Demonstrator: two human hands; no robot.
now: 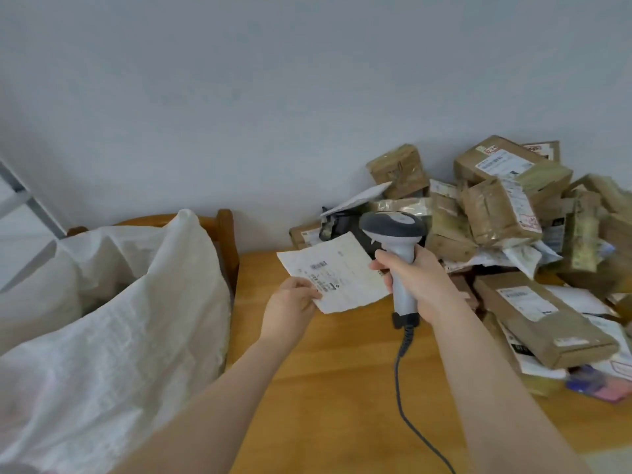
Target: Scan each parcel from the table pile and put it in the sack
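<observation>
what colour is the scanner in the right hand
The scanner is grey, darker on the head and lighter on the handle, seen in the head view.

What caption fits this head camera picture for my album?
The left hand holds a flat white parcel by the scanner gripped in the right hand, white sack alongside.

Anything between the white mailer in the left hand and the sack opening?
Nothing visible blocks it. The left hand pinches the white mailer above bare table; the sack gapes to its left, only its own raised rim to clear.
</observation>
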